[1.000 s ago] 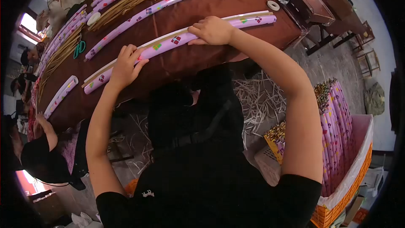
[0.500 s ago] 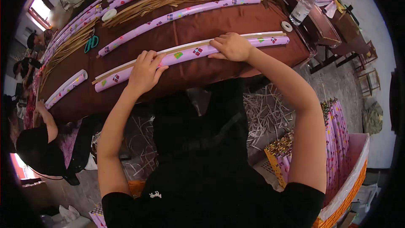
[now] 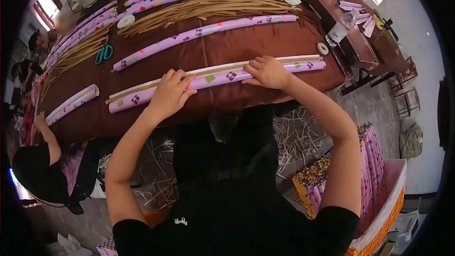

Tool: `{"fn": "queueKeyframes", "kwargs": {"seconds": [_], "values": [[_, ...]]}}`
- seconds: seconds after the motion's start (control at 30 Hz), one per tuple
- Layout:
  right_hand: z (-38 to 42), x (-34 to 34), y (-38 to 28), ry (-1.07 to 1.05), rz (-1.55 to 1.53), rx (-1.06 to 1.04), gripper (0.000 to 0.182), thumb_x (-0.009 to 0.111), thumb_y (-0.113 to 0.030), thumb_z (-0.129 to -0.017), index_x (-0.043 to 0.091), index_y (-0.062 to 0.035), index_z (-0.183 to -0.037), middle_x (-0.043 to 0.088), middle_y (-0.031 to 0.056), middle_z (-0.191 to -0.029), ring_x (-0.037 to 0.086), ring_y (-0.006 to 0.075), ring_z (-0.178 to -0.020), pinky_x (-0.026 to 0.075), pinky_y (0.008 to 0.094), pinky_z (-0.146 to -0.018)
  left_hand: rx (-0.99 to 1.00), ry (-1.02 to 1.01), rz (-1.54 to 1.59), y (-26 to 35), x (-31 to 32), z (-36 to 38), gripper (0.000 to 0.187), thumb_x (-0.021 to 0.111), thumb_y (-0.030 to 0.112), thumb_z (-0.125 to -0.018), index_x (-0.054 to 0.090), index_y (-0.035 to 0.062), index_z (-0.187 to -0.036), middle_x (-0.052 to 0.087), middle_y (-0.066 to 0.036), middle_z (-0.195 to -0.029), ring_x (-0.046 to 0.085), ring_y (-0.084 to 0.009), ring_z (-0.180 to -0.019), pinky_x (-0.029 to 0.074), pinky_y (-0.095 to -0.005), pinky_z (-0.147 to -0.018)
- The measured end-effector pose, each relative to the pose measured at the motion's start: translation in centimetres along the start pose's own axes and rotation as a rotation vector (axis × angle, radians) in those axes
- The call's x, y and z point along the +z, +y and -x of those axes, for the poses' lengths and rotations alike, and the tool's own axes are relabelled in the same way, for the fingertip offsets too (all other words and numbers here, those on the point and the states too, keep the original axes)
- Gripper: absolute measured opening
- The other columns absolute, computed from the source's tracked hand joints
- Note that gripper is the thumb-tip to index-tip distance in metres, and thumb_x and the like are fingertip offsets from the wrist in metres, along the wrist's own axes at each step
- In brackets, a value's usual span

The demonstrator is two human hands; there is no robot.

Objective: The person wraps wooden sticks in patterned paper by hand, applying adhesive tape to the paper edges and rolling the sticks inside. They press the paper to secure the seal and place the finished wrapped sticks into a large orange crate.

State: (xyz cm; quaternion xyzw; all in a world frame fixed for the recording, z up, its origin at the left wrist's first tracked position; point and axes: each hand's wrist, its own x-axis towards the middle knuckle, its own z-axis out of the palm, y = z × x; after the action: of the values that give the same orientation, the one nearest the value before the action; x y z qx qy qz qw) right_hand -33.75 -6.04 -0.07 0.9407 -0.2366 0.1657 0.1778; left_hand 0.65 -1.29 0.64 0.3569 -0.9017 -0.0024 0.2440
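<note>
A long purple roll of patterned wrapping paper (image 3: 215,79) lies across the brown cloth in front of me. Along its far side run a flat brown strip (image 3: 218,70) and a white edge (image 3: 135,86). My left hand (image 3: 169,94) is over the roll left of its middle, fingers bent across the strip and thumb on the near side. Right of the middle, my right hand (image 3: 268,72) grips the roll with curled fingers, its thumb low on the near face. Both palms hide the paper under them.
Another purple roll (image 3: 204,31) lies farther back, before a pile of brown strips (image 3: 208,12). Green scissors (image 3: 104,54), tape rolls (image 3: 323,48) and a plastic bottle (image 3: 340,29) are around. A basket of finished rolls (image 3: 403,199) stands right; a co-worker's arm (image 3: 49,135) is left.
The view has tilted, so the table sits lower in the picture. My hands keep nearly the same places on the roll, the right one slightly shifted along it.
</note>
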Motion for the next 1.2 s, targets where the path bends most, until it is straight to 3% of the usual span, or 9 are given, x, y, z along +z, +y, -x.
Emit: {"fn": "queueKeyframes", "kwargs": {"seconds": [0.2,0.3,0.33,0.43,0.53,0.77,0.87,1.1,1.2], "values": [[-1.4,-2.7,-0.7,-0.007,-0.057,0.057,0.043,0.064,-0.049,-0.083,0.064,-0.0084,-0.096,0.054,0.0057,-0.088,0.052,0.0249,-0.086,0.043,0.0368,-0.076,-0.039,0.03,-0.027,0.3,0.2,0.2,0.039,0.073,0.021,-0.08,0.062,0.004,-0.113,0.054,-0.013,-0.097,0.049,-0.0303,-0.088,0.043,-0.0399,-0.079],[-3.6,-1.8,-0.9,0.112,-0.257,0.293,0.042,0.069,-0.043,-0.083,0.064,-0.0051,-0.101,0.057,0.0074,-0.098,0.054,0.0274,-0.094,0.042,0.0387,-0.079,-0.046,0.051,-0.027,0.6,0.0,0.1,0.04,0.075,0.019,-0.078,0.063,0.0041,-0.112,0.055,-0.012,-0.098,0.05,-0.0303,-0.088,0.044,-0.0402,-0.079],[-4.1,-0.6,-0.3,0.045,-0.299,0.363,0.045,0.071,-0.042,-0.082,0.064,-0.0048,-0.106,0.059,0.0088,-0.104,0.054,0.0295,-0.101,0.044,0.0407,-0.083,-0.052,0.056,-0.042,0.6,0.1,0.2,0.038,0.074,0.021,-0.077,0.063,0.005,-0.11,0.055,-0.011,-0.098,0.051,-0.0303,-0.089,0.045,-0.0404,-0.079],[-5.5,0.9,1.8,-0.249,-0.563,0.379,0.045,0.074,-0.035,-0.08,0.064,-0.0056,-0.113,0.062,0.012,-0.103,0.057,0.0306,-0.099,0.047,0.0417,-0.088,-0.051,0.083,-0.064,0.9,0.0,0.2,0.039,0.074,0.023,-0.076,0.064,0.006,-0.11,0.056,-0.011,-0.097,0.052,-0.0302,-0.089,0.045,-0.0404,-0.079],[-7.3,0.9,2.3,-0.468,-0.812,0.438,0.043,0.074,-0.032,-0.08,0.063,-0.0049,-0.111,0.065,0.0138,-0.088,0.063,0.0322,-0.083,0.05,0.0393,-0.079,-0.049,0.076,-0.07,1.3,-0.6,0.1,0.04,0.072,0.024,-0.078,0.064,0.0056,-0.112,0.055,-0.01,-0.096,0.052,-0.0299,-0.089,0.045,-0.0402,-0.08],[-8.2,1.7,2.7,-0.556,-0.971,0.322,0.022,0.072,-0.021,-0.082,0.065,-0.0007,-0.081,0.065,0.0141,-0.078,0.061,0.0266,-0.072,0.047,0.0375,-0.067,-0.018,0.122,-0.144,1.3,0.0,0.3,0.031,0.067,0.017,-0.082,0.066,0.0062,-0.111,0.058,-0.009,-0.097,0.055,-0.0279,-0.091,0.046,-0.0401,-0.082],[-8.6,-0.7,2.0,-0.661,-1.117,0.501,0.021,0.072,-0.02,-0.082,0.064,-0.0001,-0.081,0.063,0.0131,-0.073,0.058,0.024,-0.067,0.046,0.0359,-0.065,0.022,0.128,-0.198,1.3,0.1,0.7,0.034,0.067,0.017,-0.081,0.066,0.0066,-0.114,0.059,-0.009,-0.099,0.055,-0.0274,-0.091,0.045,-0.0404,-0.082],[-7.8,-1.5,1.2,-0.469,-0.93,0.341,0.021,0.072,-0.02,-0.082,0.068,-0.0012,-0.09,0.067,0.0152,-0.078,0.063,0.0258,-0.073,0.047,0.0364,-0.068,-0.07,0.177,-0.356,3.1,0.9,1.6,0.037,0.067,0.021,-0.083,0.065,0.0108,-0.118,0.06,-0.006,-0.103,0.056,-0.0256,-0.092,0.043,-0.0404,-0.083],[-7.8,-2.1,1.3,-0.509,-0.985,0.359,0.02,0.072,-0.016,-0.081,0.07,-0.0024,-0.096,0.069,0.0155,-0.084,0.066,0.0271,-0.078,0.049,0.0368,-0.072,-0.141,0.167,-0.322,3.3,1.0,1.7,0.036,0.066,0.022,-0.084,0.065,0.012,-0.118,0.06,-0.005,-0.104,0.056,-0.0246,-0.092,0.043,-0.0398,-0.083]]}}
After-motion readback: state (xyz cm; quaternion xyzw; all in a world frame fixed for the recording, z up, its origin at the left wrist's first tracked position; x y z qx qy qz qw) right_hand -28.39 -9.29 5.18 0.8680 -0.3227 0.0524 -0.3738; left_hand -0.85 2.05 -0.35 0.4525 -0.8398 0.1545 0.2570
